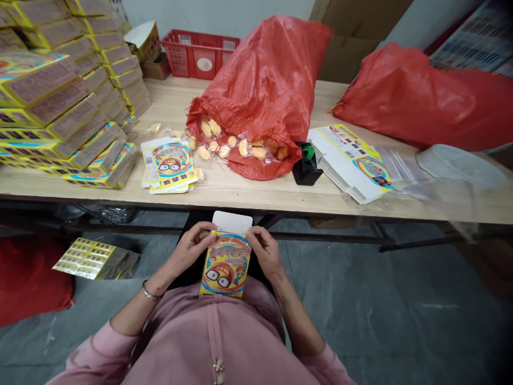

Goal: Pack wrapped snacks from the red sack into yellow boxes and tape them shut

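While left hand [194, 247] holds box [225, 264], right hand [266, 252] too

A pale wood-topped table [240, 195] stands over a grey floor [332, 299], apparently smooth, before a whitish wall [256, 16].

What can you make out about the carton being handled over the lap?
The carton looks like thin printed card: yellow, with blue and pink rings and a cartoon face in round black glasses. A white flap sticks out, open, at its far end. Its near end meets the pink top; left hand and right hand grip its far corners. Its inside is hidden.
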`<state>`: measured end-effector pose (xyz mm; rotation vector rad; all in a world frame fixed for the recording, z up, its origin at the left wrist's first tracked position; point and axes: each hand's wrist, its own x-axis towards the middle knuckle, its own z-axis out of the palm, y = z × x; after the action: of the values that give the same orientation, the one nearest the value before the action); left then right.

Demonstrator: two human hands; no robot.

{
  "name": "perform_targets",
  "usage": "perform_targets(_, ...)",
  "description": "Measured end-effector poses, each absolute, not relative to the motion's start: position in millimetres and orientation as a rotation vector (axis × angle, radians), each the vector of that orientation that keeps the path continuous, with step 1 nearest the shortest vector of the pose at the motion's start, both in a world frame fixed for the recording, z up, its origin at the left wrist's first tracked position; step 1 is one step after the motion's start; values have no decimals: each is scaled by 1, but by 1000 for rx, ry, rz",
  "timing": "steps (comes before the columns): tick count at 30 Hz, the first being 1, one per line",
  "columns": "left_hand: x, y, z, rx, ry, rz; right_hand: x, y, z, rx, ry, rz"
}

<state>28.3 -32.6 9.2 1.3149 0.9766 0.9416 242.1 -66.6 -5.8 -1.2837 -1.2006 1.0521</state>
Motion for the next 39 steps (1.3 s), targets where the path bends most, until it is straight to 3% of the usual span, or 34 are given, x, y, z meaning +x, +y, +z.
perform_targets(11, 19, -21, 15, 1147, 853, 971, 236, -59, 6, -1118, -1100, 1196)
perform_targets(22, 19, -5, 44, 1382, 1011, 716, 244, -56, 18, -1261, -1365, 1157)
perform_targets(39, 28, 21, 53, 1489, 867, 338, 256, -55, 17, -1261, -1136, 1387)
